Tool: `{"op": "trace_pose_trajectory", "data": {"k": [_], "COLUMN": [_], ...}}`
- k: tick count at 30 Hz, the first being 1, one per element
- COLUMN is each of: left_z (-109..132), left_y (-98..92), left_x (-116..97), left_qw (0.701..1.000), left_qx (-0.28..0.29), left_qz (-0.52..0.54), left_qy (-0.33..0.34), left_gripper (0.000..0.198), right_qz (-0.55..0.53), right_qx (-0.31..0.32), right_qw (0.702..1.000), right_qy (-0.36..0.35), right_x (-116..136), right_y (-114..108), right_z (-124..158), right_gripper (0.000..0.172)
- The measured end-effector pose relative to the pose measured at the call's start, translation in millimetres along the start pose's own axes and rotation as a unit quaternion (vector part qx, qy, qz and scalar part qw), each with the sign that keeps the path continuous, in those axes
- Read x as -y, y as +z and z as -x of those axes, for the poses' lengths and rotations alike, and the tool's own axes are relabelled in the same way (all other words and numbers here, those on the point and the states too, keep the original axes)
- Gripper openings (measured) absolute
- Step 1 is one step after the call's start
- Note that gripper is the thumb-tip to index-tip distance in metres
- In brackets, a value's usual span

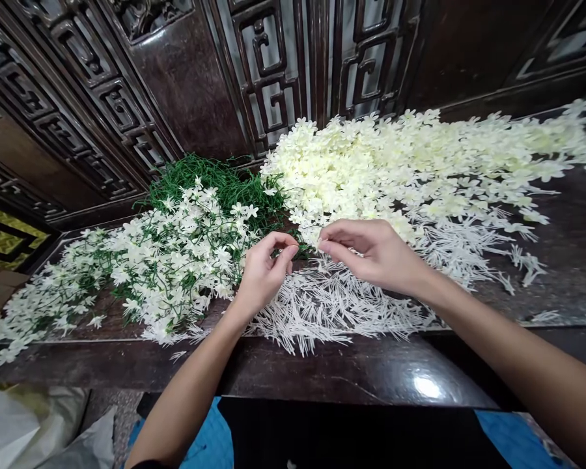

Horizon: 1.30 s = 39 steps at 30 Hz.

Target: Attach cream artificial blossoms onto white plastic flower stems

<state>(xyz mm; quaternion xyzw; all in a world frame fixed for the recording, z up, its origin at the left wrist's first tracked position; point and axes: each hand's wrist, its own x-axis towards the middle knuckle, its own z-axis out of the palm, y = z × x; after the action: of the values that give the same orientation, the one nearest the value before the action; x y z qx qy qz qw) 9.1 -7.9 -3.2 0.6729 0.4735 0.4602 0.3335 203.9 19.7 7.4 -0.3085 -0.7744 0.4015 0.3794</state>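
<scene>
My left hand (268, 264) and my right hand (371, 251) face each other a short way apart, above the middle of the heaps. Both are closed, thumb and forefinger pinched together. Whatever lies between the fingertips is too small to make out. Below them spreads a pile of thin white plastic sprigs (336, 306). Pale yellow-white artificial flower heads (361, 163) are heaped just beyond my right hand. Behind my left hand lies a tangle of green plastic stems (200, 176). Left of that hand are white flowers on green stems (176, 254), piled together.
Everything lies on a dark polished wooden bench (322, 371). A carved wooden lattice back (268, 65) rises behind the heaps. At lower left are whitish plastic bags (24, 423), with a cardboard box (0, 290) at the left edge. Blue fabric (209, 436) shows below the bench edge.
</scene>
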Motion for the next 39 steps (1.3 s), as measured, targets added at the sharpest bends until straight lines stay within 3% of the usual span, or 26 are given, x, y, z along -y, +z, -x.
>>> {"op": "trace_pose_trajectory", "data": {"k": [13, 22, 33, 39], "left_z": [3, 5, 5, 6], "left_y": [0.5, 2.6, 1.4, 1.8], "left_x": [-2, -1, 0, 0], "left_qw": [0.998, 0.991, 0.982, 0.981], "left_qx": [0.035, 0.023, 0.04, 0.034], "left_qz": [-0.047, -0.116, -0.141, -0.146], "left_qy": [0.032, 0.06, 0.118, 0.124], "left_gripper": [0.01, 0.009, 0.013, 0.013], "right_qz": [0.054, 0.096, 0.16, 0.164], "right_qx": [0.009, 0.023, 0.023, 0.034], "right_qw": [0.998, 0.994, 0.978, 0.977], "right_qy": [-0.033, -0.048, -0.135, -0.133], "right_x": [-3, -6, -11, -13], "right_y": [3, 7, 11, 11], "right_z": [2, 3, 5, 8], "right_gripper": [0.014, 0.015, 0.016, 0.016]}}
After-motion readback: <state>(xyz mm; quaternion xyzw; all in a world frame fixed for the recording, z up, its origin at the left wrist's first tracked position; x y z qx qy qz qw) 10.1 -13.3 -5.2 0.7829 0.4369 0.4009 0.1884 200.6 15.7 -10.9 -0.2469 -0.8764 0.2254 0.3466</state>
